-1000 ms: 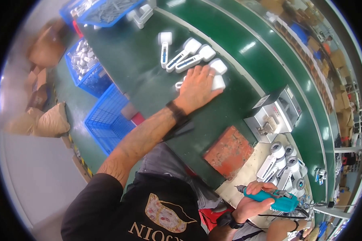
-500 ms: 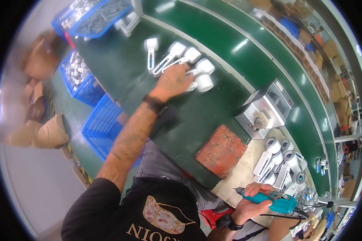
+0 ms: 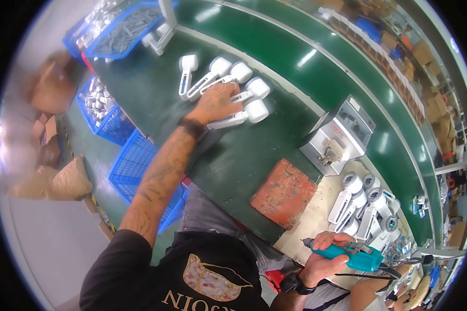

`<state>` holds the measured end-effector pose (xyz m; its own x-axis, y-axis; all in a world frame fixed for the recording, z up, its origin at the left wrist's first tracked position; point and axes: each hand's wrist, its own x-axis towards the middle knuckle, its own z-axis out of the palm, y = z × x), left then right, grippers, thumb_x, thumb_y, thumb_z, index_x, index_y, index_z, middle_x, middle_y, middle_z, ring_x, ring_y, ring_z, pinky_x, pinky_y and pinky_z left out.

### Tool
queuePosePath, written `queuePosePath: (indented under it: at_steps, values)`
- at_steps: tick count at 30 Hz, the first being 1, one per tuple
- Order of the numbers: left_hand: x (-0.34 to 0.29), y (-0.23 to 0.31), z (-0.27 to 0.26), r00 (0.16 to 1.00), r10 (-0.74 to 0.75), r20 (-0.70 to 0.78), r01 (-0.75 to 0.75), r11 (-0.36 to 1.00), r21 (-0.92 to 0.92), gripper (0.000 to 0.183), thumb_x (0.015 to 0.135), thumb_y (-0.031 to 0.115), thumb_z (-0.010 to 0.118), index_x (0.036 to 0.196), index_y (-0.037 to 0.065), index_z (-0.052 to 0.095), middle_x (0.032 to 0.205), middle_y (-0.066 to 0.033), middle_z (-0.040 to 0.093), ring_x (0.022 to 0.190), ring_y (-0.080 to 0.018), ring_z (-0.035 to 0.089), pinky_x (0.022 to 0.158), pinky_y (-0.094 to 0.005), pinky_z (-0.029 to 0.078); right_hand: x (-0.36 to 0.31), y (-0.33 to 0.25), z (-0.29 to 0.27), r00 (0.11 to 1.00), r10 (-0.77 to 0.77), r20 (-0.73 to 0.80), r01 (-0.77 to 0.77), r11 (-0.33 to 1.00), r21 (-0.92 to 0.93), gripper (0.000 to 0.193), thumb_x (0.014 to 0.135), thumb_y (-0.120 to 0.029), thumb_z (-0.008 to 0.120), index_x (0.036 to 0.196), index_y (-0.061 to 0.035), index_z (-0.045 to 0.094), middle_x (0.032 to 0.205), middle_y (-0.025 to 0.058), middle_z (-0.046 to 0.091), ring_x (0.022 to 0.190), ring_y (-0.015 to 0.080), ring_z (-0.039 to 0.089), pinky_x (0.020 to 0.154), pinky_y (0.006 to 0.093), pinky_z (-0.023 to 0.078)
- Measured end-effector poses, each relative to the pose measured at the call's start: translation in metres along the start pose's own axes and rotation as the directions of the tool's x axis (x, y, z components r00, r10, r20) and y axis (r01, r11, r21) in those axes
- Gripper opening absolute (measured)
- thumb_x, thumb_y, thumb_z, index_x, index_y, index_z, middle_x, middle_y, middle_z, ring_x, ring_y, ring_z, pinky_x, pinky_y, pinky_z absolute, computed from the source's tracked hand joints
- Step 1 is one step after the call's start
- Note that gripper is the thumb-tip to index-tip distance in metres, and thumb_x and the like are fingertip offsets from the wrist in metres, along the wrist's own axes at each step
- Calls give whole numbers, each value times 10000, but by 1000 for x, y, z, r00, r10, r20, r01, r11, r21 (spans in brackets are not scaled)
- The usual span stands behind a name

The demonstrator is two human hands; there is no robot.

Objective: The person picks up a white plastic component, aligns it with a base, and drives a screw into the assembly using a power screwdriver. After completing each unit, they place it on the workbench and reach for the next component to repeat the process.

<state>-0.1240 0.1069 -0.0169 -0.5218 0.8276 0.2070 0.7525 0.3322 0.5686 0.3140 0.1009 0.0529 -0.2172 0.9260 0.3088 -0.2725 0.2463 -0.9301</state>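
Observation:
My left hand (image 3: 218, 103) reaches over a row of white long-handled devices with round heads (image 3: 258, 88) on the green tabletop. Its fingers are curled around one device's handle, partly hiding it, and the fingertips are hard to see. The nearest device (image 3: 256, 111) of the row lies just beside this hand, its handle showing. At the far left of the row another device (image 3: 186, 78) lies apart from the hand. At the lower right, my right hand (image 3: 321, 262) holds a teal electric screwdriver (image 3: 366, 259), its bit pointing left above the pale board.
A worn red-orange block (image 3: 284, 193) lies mid-table, near a grey metal machine (image 3: 337, 145). More white devices with round grey-rimmed ends (image 3: 360, 199) crowd the right. Blue crates (image 3: 132, 166) stand to the left, one holding white parts. A blue bin of grey parts (image 3: 127, 31) sits far left.
The left hand has shifted slightly left over the row, and the nearest device's handle now shows below it. My right hand still holds the screwdriver. The whole view has shifted a little.

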Motion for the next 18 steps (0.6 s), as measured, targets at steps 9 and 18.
queuePosePath:
  at_steps: [9, 18]
  values:
    - [2, -28, 14, 951, 268, -151, -268, 963, 26, 288, 787, 249, 724, 976, 39, 671, 914, -151, 684, 855, -301, 643, 756, -407, 494, -10, 4, -10, 998, 36, -52, -40, 997, -67, 746, 888, -722, 575, 1038, 7, 517, 696, 80, 554, 597, 180, 552, 540, 316, 459]
    - [-3, 19, 5, 997, 73, -27, -74, 997, -24, 215, 798, 148, 704, 951, 13, 637, 857, -147, 675, 810, -278, 660, 738, -379, 505, -10, -4, -12, 983, 184, 3, -184, 983, 21, 716, 837, -634, 717, 1077, 16, 537, 761, 117, 599, 672, 222, 599, 610, 362, 503]
